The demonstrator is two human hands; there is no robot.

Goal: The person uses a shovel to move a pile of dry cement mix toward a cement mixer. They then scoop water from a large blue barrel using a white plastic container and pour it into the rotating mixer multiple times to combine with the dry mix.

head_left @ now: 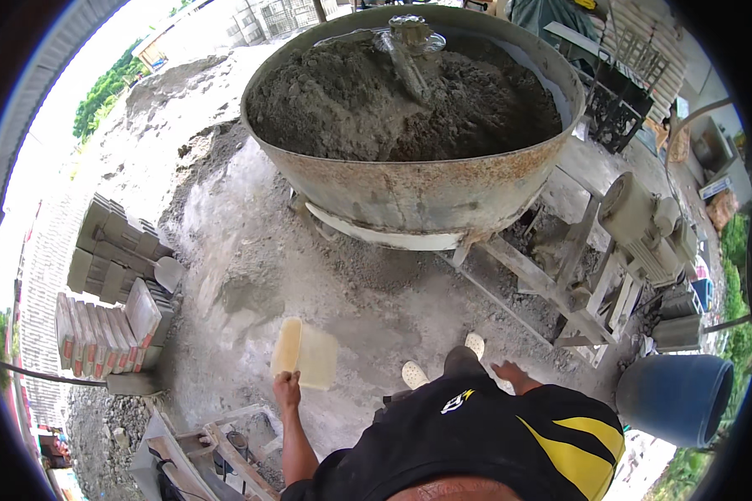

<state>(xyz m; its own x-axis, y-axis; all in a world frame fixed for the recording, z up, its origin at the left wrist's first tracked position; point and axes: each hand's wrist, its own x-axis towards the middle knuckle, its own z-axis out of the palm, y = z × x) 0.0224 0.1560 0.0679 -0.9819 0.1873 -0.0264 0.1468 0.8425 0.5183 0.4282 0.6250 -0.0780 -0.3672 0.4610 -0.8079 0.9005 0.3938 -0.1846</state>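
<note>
My left hand (287, 389) is closed on the rim of a pale yellow plastic container (317, 359), which hangs low over the dusty ground, its open side tilted toward the left. To the right of my body, my right hand (510, 373) is held out with its fingers apart and nothing in it. Ahead stands a big round mixer drum (409, 188) with a rusty, stained wall. Grey, crumbly mix (334, 113) fills much of it, around a metal mixing arm (405, 63) at the centre.
A motor (639, 221) sits on the mixer's metal frame (551, 292) at right, near a blue barrel (673, 399). At left are stacked concrete blocks (113, 250), a shovel (169, 272) and upright slabs (109, 334). A wooden and metal frame (226, 447) lies at lower left.
</note>
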